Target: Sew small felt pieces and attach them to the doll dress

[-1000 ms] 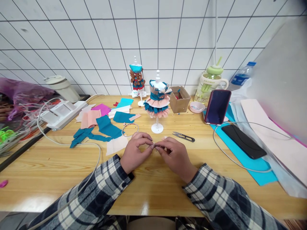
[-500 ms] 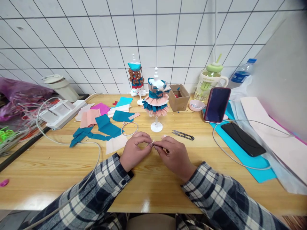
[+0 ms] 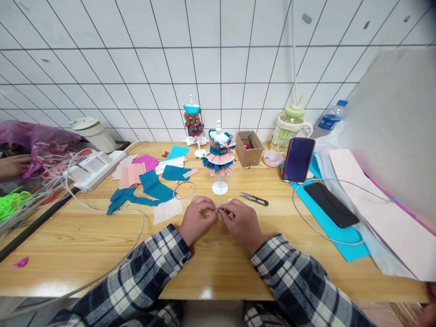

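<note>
Two bare hands in dark-and-white plaid sleeves meet over a wooden surface. The left hand and the right hand each press thumb and forefinger together, so the grip of both is clamped on a tiny piece, too small to make out, right between the two sets of fingertips. Straight beyond the grip stands a small dressed mannequin on a round white base, upright, in teal and pale pink ruffles with a bow at the chest. Behind it and slightly left is a second mannequin in turquoise, brown and red. Just beyond the right hand lies a pair of snips; farther out on that side are a cardboard box with red bits inside and a shallow pink dish. Well right of the grip, a phone stands propped up and a black phone lies flat over a bright blue sheet. Just beside the left hand is a pale pink scrap, with teal fabric past it. At the far left edge, another person's hand shows near a purple bag.
</note>
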The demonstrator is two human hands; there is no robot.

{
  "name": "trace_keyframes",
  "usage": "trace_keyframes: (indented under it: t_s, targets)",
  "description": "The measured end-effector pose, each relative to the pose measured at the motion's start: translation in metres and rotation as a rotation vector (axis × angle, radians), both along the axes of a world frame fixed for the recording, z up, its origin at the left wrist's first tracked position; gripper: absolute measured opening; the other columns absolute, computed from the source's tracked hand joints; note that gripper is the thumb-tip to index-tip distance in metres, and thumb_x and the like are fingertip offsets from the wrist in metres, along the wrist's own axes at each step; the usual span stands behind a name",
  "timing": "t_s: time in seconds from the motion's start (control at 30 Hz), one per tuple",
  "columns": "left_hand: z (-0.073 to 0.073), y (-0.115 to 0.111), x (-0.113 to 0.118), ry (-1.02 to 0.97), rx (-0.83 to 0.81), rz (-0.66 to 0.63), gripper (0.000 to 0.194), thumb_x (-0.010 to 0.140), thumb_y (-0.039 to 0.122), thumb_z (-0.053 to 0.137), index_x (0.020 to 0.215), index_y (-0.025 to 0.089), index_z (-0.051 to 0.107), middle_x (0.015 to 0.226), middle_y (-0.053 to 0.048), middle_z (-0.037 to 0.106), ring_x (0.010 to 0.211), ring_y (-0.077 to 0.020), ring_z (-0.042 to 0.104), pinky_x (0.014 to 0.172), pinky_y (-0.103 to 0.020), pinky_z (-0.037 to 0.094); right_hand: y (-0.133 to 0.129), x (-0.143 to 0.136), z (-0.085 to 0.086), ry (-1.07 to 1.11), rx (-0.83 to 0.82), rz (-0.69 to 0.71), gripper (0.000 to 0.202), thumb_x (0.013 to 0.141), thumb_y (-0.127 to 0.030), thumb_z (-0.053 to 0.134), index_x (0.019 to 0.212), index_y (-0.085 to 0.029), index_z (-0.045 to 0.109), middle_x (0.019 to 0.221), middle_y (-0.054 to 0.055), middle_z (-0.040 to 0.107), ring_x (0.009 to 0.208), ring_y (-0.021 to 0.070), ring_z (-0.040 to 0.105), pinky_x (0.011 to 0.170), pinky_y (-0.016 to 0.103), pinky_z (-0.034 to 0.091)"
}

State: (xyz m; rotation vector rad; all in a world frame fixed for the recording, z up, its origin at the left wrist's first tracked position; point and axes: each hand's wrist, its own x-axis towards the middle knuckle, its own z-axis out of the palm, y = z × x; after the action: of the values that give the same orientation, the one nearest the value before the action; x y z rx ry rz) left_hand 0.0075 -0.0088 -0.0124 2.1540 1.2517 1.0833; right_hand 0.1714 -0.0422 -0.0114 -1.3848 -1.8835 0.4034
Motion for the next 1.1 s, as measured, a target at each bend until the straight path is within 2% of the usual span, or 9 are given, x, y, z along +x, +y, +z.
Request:
trace_keyframes:
  t_s: [0.23, 0.53, 0.8, 0.97, 1.1]
  targets:
    - [0.0006, -0.0046, 0.0012, -0.010, 0.016, -0.014, 0.007, 0.072, 0.017, 0.063, 0.066, 0.019, 0.064, 0.075, -0.003, 0.064, 0.078, -0.0174, 0.058, 0.074, -0.033, 0.046, 0.0016, -0.0042, -0.0016, 0.155, -0.097, -0.025, 0.009, 0.079, -0.019, 0.057, 0.080, -0.021, 0.065, 0.076, 0.000, 0.062, 0.066, 0.0126, 0.055, 0.060, 0.023, 0.041]
    - [0.0035, -0.0048, -0.0001, -0.057, -0.044, -0.080, 0.007, 0.073, 0.016, 0.061, 0.069, 0.019, 0.064, 0.076, -0.003, 0.064, 0.078, -0.0173, 0.057, 0.076, -0.034, 0.045, 0.0038, -0.0044, -0.0002, 0.274, -0.179, -0.003, 0.006, 0.075, -0.018, 0.057, 0.074, -0.019, 0.063, 0.070, -0.002, 0.060, 0.051, 0.0088, 0.047, 0.052, 0.022, 0.038]
    - [0.0073, -0.0045, -0.0024, -0.074, -0.099, -0.189, 0.012, 0.082, 0.025, 0.057, 0.080, 0.020, 0.067, 0.083, -0.006, 0.064, 0.084, -0.0189, 0.057, 0.078, -0.036, 0.044, 0.0011, -0.0041, 0.0006, 0.345, -0.200, -0.032, 0.009, 0.076, -0.021, 0.055, 0.072, -0.018, 0.062, 0.064, -0.002, 0.059, 0.047, 0.0089, 0.046, 0.049, 0.022, 0.039]
    - [0.0084, -0.0056, -0.0050, -0.099, -0.091, -0.202, 0.014, 0.084, 0.028, 0.056, 0.083, 0.019, 0.067, 0.085, -0.007, 0.064, 0.086, -0.0193, 0.056, 0.080, -0.036, 0.044, -0.0010, -0.0038, 0.0004, 0.320, -0.176, -0.012, 0.011, 0.078, -0.023, 0.055, 0.076, -0.019, 0.065, 0.068, -0.001, 0.063, 0.048, 0.0097, 0.048, 0.051, 0.023, 0.041]
    - [0.0063, -0.0062, -0.0058, -0.081, -0.081, -0.153, 0.012, 0.082, 0.028, 0.058, 0.079, 0.019, 0.066, 0.081, -0.006, 0.064, 0.083, -0.0187, 0.056, 0.079, -0.035, 0.044, -0.0037, -0.0038, -0.0015, 0.259, -0.123, 0.008, 0.013, 0.080, -0.022, 0.055, 0.082, -0.020, 0.067, 0.072, 0.000, 0.065, 0.051, 0.0104, 0.050, 0.056, 0.024, 0.043]
